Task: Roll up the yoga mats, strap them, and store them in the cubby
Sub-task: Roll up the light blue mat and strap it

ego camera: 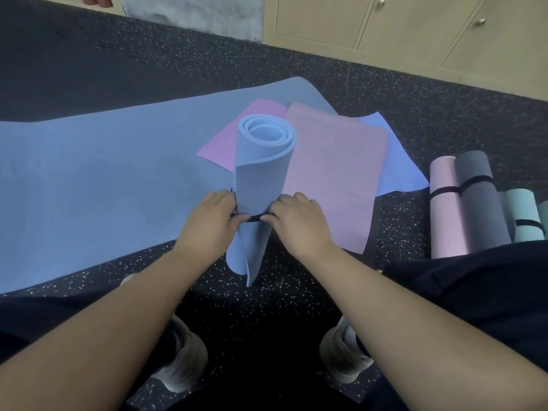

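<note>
The rolled blue mat (261,179) stands nearly upright on the speckled floor (296,295), between my two hands. Its top end shows a loose spiral of about three turns. Its outer flap runs down the front to a pointed lower corner that hangs free of the roll.

A black strap (253,217) circles the roll about two thirds of the way down. My left hand (212,221) closes its grip on the strap at the left side of the roll, thumb and fingertips pinching it. My right hand (299,221) closes its grip on the strap at the right side in the same manner.

Behind the roll, a pink mat (335,179) and a second pink mat (234,134) lie flat on a large blue mat (103,179) spread on the floor.

To the right, three rolled mats lie side by side: a pink roll (444,215), a grey roll (477,197) and a teal roll (523,215), each showing a black strap.

Closed cabinet doors (415,22) stand along the far wall; I cannot tell their contents
</note>
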`<state>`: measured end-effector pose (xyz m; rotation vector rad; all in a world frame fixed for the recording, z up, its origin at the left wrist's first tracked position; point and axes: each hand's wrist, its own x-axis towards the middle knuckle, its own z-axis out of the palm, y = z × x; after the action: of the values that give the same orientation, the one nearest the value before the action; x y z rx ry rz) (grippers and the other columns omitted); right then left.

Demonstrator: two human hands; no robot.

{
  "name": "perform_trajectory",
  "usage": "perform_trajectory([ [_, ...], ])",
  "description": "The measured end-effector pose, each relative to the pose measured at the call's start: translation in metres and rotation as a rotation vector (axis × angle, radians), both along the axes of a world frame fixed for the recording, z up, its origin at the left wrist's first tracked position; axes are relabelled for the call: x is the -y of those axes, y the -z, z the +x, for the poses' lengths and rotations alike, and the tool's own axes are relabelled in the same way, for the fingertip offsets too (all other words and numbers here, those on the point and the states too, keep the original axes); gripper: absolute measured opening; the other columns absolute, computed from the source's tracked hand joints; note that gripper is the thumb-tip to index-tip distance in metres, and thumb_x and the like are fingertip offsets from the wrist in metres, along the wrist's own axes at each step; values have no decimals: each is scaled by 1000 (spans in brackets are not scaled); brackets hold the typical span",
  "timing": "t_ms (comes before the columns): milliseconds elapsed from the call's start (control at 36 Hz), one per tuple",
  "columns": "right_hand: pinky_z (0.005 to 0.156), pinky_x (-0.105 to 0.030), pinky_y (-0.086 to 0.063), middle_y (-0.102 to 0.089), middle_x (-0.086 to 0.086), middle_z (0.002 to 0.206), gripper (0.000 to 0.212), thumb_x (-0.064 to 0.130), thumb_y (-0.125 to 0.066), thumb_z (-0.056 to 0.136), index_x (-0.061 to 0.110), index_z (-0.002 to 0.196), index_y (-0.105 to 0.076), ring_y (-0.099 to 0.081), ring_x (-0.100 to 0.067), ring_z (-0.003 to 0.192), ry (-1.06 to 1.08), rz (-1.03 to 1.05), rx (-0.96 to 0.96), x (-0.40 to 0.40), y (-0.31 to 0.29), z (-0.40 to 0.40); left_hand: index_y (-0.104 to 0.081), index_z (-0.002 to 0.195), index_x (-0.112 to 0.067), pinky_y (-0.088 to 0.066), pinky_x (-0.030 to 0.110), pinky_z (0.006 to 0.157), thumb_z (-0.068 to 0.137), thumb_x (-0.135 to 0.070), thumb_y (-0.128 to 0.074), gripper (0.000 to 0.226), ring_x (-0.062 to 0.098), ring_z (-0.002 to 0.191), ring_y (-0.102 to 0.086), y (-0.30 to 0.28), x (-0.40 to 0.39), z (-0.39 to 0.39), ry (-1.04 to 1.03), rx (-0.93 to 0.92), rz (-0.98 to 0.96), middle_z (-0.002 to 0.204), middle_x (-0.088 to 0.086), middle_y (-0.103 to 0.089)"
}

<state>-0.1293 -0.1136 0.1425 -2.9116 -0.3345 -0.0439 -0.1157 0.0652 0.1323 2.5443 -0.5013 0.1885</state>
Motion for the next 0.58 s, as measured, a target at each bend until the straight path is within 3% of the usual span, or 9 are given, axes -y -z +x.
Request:
perform_trajectory([
  [139, 77, -33, -29, -64, -2, 103, 24, 27, -61, 94, 16, 114, -66, -51, -26, 103, -162, 137, 40, -4, -1, -4, -50, 86, -5, -36, 39, 71, 95, -22, -57, 20, 30, 91, -46, -4, 4, 0, -102, -8, 39, 86, 10, -53],
  [222, 74, -35, -38, -66, -3, 89, 18, 20, -68, 88, 13, 103, -72, -54, -29, 92, -193, 180, 61, -8, 0, -6, -53, 90, -3, -38, 42, 73, 95, -26, -57, 24, 33, 95, -49, -4, 6, -1, -136, 5, 101, 92, 14, -58],
  [306, 82, -40, -43, -64, -6, 95, 13, 16, -58, 94, 8, 96, -68, -49, -28, 96, -171, 207, 14, -8, -4, -5, -55, 86, -6, -43, 44, 72, 92, -33, -61, 29, 33, 93, -50, -3, 6, -2, -168, 8, 93, 88, 12, -59],
  [361, 90, -34, -38, -61, -8, 107, 16, 14, -50, 98, 6, 103, -64, -45, -25, 103, -180, 222, -50, -8, -7, -5, -56, 79, -7, -43, 42, 70, 90, -35, -63, 31, 32, 89, -50, -2, 6, -4, -157, 13, 76, 83, 10, -58],
  [444, 90, -29, -36, -60, -5, 112, 20, 17, -45, 100, 10, 110, -61, -45, -22, 108, -162, 205, -99, -10, -10, -5, -59, 75, -4, -40, 37, 68, 90, -30, -64, 31, 29, 87, -47, 0, 5, -3, -104, -8, 26, 81, 10, -57],
  [583, 89, -35, -39, -59, -2, 115, 25, 29, -45, 101, 17, 113, -62, -46, -23, 109, -76, 120, -89, -9, -15, -2, -67, 79, -7, -37, 33, 73, 91, -28, -63, 24, 19, 82, -39, 1, -3, 1, 21, -38, -60, 81, -2, -54],
])
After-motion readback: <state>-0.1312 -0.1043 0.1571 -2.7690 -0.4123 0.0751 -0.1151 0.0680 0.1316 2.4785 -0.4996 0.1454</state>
